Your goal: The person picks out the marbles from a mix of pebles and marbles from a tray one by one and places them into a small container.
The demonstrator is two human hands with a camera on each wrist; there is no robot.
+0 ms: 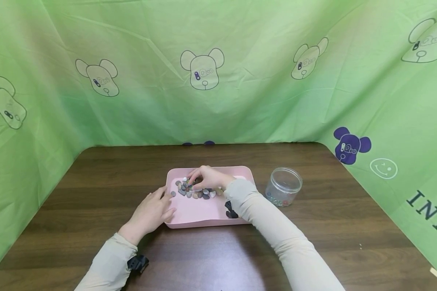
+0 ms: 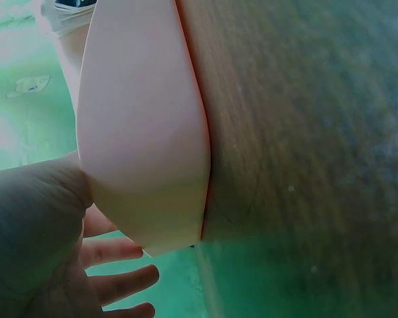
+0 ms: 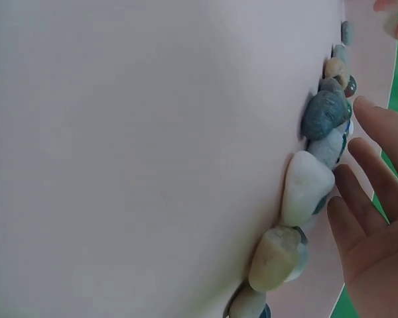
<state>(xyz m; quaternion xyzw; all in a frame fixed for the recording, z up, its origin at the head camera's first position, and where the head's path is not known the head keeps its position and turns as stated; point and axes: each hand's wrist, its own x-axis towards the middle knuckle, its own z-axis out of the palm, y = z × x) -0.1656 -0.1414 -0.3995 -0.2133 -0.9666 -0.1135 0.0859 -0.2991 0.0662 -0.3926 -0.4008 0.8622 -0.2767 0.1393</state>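
A shallow pink tray (image 1: 200,210) bears a loose band of pebbles (image 1: 206,196) in grey, white and tan. Among them, in the right wrist view, a few glossy dark round pieces (image 3: 350,86) show. My right hand (image 1: 209,178) reaches over the far part of the tray, fingers spread and slightly bent beside the pebbles; nothing is visibly held. My left hand (image 1: 149,212) rests on the tray's left edge, its thumb over the inside and its fingers loosely straight. In the left wrist view the tray's outer wall (image 2: 142,112) lies beside those fingers.
Right of the tray stands a clear open jar (image 1: 284,186) with small blue-green and red pieces at its bottom. The wooden table (image 1: 105,194) is bordered by a green patterned cloth (image 1: 149,105) at the back and sides.
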